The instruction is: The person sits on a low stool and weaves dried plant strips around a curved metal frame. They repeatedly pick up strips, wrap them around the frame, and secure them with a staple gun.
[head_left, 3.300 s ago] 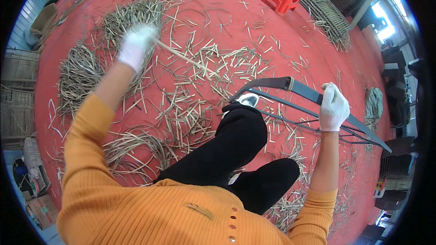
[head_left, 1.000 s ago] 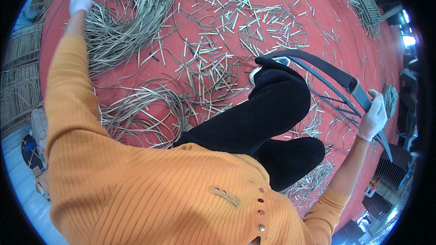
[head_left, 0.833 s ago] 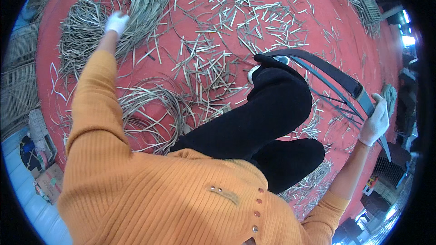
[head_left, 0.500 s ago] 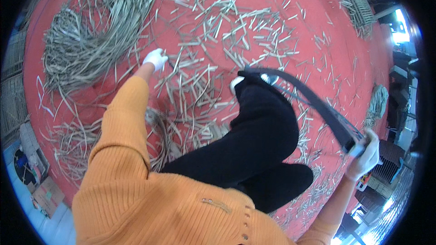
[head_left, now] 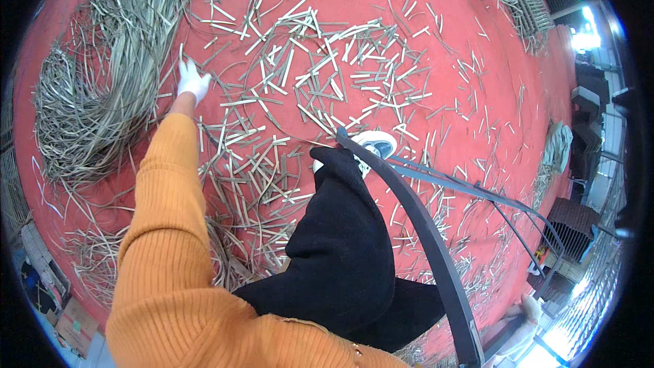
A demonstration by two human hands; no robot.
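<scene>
My left hand (head_left: 194, 83), in a white glove, reaches out at the upper left with fingers spread. It is beside a large bundle of long, dried, grey-green plant strips (head_left: 112, 88), and nothing shows in its grasp. A dark frame of flat bars and thinner legs (head_left: 419, 221) stretches from near my shoe (head_left: 375, 146) to the lower right. My right hand (head_left: 526, 317), also gloved and slightly blurred, is closed at the frame's lower right part; its fingers are partly hidden.
Short cut pieces of strip (head_left: 334, 61) lie strewn over the red floor covering (head_left: 470, 20). More strips are heaped beside my left arm. A greenish cloth bundle (head_left: 558, 146) and stacked dark items (head_left: 573, 221) stand at the right. A cardboard box (head_left: 76, 324) is at the lower left.
My right hand has moved down and left, swinging the dark frame nearer my body; its legs now show spread apart. My left hand has shifted left toward the bundle, fingers more extended.
</scene>
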